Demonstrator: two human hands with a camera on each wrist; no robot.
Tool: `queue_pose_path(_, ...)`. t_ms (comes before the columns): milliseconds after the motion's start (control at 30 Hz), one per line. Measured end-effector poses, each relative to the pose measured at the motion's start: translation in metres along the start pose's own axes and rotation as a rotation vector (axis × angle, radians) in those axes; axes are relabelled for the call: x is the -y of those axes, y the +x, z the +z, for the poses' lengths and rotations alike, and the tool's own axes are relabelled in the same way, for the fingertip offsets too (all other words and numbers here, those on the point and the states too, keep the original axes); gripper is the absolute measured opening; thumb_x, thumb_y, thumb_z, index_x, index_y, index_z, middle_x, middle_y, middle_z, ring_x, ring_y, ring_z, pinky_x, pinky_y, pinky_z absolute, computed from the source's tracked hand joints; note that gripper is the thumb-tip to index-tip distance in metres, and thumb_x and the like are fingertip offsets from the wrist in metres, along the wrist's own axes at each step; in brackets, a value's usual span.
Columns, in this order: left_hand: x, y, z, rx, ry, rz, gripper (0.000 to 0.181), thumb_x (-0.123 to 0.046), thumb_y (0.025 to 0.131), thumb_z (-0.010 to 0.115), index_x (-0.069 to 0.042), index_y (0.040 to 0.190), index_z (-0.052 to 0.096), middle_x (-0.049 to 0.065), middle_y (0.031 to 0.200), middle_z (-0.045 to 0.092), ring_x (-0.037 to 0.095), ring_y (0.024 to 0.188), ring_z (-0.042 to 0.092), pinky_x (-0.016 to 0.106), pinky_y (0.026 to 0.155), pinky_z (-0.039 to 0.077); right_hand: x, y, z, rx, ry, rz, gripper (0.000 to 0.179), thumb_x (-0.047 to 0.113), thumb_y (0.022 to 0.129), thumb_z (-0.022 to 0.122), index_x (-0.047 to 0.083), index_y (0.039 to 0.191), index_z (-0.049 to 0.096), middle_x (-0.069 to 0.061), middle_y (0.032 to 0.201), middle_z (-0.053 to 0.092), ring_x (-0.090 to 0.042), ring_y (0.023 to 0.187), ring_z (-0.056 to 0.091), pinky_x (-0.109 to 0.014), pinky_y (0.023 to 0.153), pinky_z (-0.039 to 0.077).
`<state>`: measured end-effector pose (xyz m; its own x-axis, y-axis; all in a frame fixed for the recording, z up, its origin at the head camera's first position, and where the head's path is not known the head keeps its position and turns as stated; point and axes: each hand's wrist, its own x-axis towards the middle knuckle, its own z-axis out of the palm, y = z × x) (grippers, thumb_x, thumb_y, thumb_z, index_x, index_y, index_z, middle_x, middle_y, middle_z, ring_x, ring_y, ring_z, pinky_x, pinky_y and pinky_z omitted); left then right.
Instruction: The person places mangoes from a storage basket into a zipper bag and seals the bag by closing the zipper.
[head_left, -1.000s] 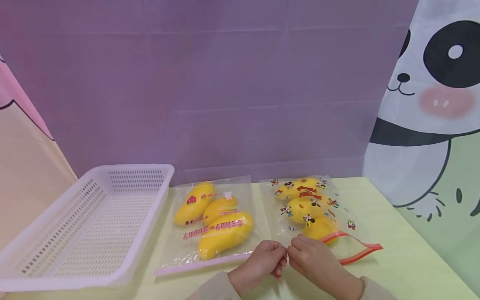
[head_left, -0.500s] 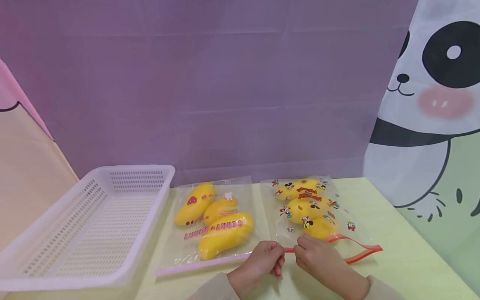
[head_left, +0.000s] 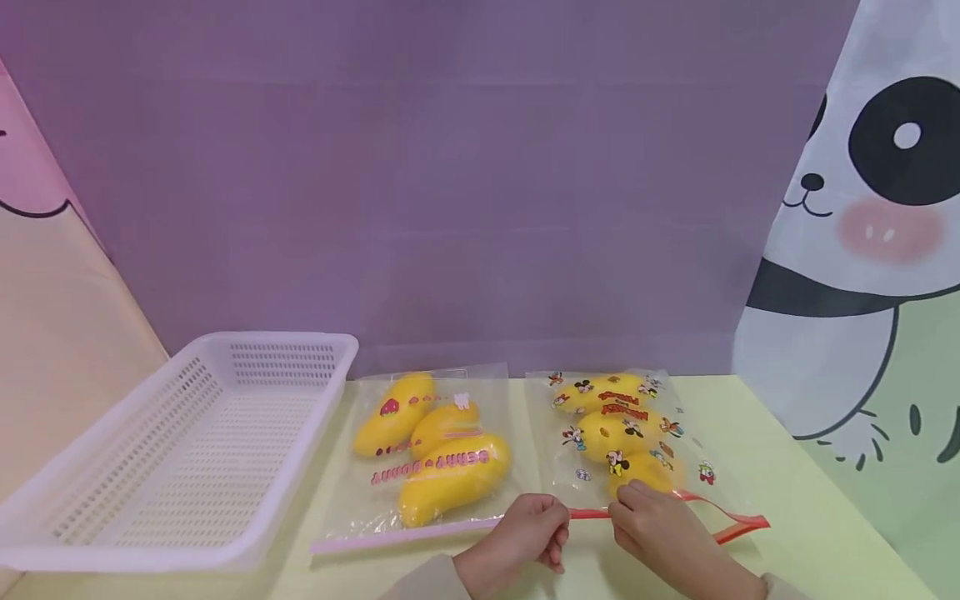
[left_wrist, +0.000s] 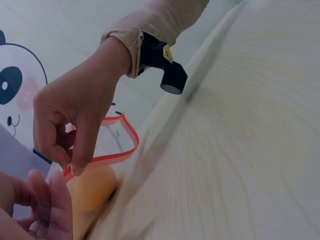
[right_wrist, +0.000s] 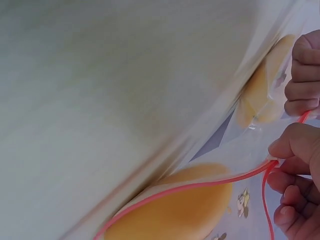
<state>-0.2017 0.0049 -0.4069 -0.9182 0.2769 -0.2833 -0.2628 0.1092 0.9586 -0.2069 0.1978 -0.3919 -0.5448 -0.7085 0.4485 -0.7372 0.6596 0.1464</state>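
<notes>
A clear zip bag (head_left: 555, 467) with cartoon prints and a red zip strip (head_left: 590, 514) lies flat, holding three yellow mangoes (head_left: 611, 433). My left hand (head_left: 521, 540) pinches the left end of that strip. Farther right along it, my right hand (head_left: 670, 533) pinches the strip between thumb and index finger, plain in the right wrist view. Between the hands the two edges lie together. Right of my right hand, the red edges (left_wrist: 131, 135) stand apart in a loop, as the left wrist view shows.
Left of this bag lies another clear bag (head_left: 341, 521) with a pink strip and three mangoes. A white plastic basket (head_left: 251, 550) stands at the far left. Behind the pale table (head_left: 795, 467) hangs a purple cloth (head_left: 480, 208); a panda print (head_left: 817, 350) covers the right side.
My right hand has slid right along the red strip, away from my left hand, which stays in place. The pressed-together stretch has grown and the open loop has shrunk. The head view has tilted slightly.
</notes>
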Motion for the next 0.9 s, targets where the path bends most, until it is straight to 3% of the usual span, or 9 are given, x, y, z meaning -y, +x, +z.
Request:
queue_pose_path(167, 0.003, -0.002, 0.0, 0.018, -0.013, 0.005, 0.025, -0.01, 0.092, 0.047, -0.011, 0.068, 0.05, -0.002, 0.057, 0.047, 0.007, 0.043, 0.041, 0.02, 0.049, 0.05, -0.003, -0.007, -0.001, 0.068, 0.024, 0.064, 0.02, 0.011, 0.072, 0.077, 0.017, 0.071, 0.058, 0.012, 0.068, 0.041, -0.005, 0.063, 0.037, -0.014, 0.053, 0.036)
queue_pose_path(400, 0.003, -0.001, -0.003, 0.028, -0.04, 0.035, 0.025, -0.009, 0.092, 0.047, -0.01, 0.067, 0.049, -0.002, 0.058, 0.047, 0.008, 0.043, 0.041, 0.019, 0.047, 0.048, -0.011, -0.011, -0.004, 0.039, 0.004, 0.072, 0.02, 0.008, 0.07, 0.077, 0.016, 0.071, 0.058, 0.012, 0.068, 0.04, -0.006, 0.063, 0.038, -0.016, 0.054, 0.038)
queue_pose_path(900, 0.004, 0.001, -0.007, 0.019, -0.048, 0.046, 0.021, -0.008, 0.09, 0.047, -0.01, 0.068, 0.049, -0.002, 0.057, 0.047, 0.007, 0.042, 0.041, 0.018, 0.046, 0.048, -0.027, -0.023, -0.006, 0.063, -0.025, 0.147, 0.021, 0.009, 0.068, 0.079, 0.016, 0.07, 0.059, 0.011, 0.069, 0.044, -0.007, 0.065, 0.039, -0.018, 0.054, 0.042)
